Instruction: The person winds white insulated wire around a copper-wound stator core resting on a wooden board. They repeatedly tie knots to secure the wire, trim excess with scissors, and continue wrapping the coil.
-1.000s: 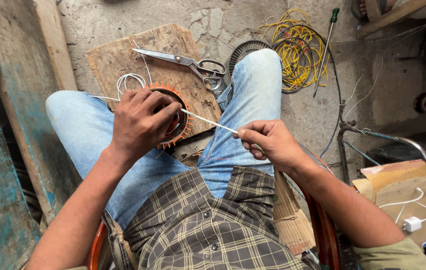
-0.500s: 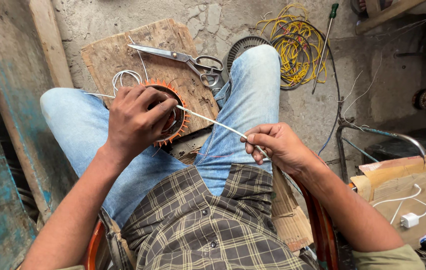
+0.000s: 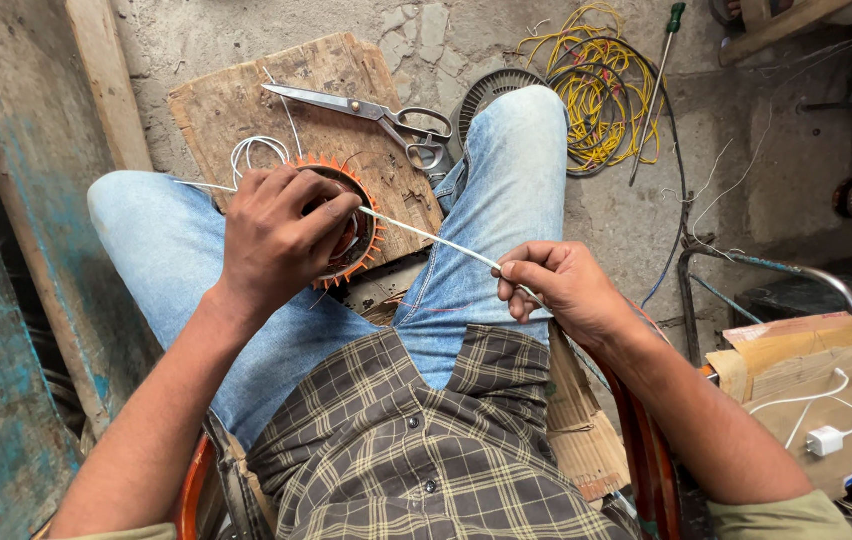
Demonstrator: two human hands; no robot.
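Note:
My left hand (image 3: 276, 235) grips a round motor stator (image 3: 358, 240) with copper windings and an orange toothed rim, held over my lap against a wooden board (image 3: 236, 105). My right hand (image 3: 558, 290) pinches a thin white sleeve or strip (image 3: 426, 237) that runs taut from the stator to my fingers. Loops of white wire (image 3: 251, 150) stick out behind the stator. My legs in blue jeans (image 3: 506, 170) spread to both sides of the board.
Large metal scissors (image 3: 376, 115) lie on the board. A tangle of yellow wire (image 3: 601, 85) and a green-handled screwdriver (image 3: 658, 80) lie on the concrete floor. A cardboard box with a white charger (image 3: 824, 440) sits at the right. Blue-painted planks (image 3: 16, 250) stand at the left.
My right hand has drawn the white strip slightly down and right. My left hand stays on the stator.

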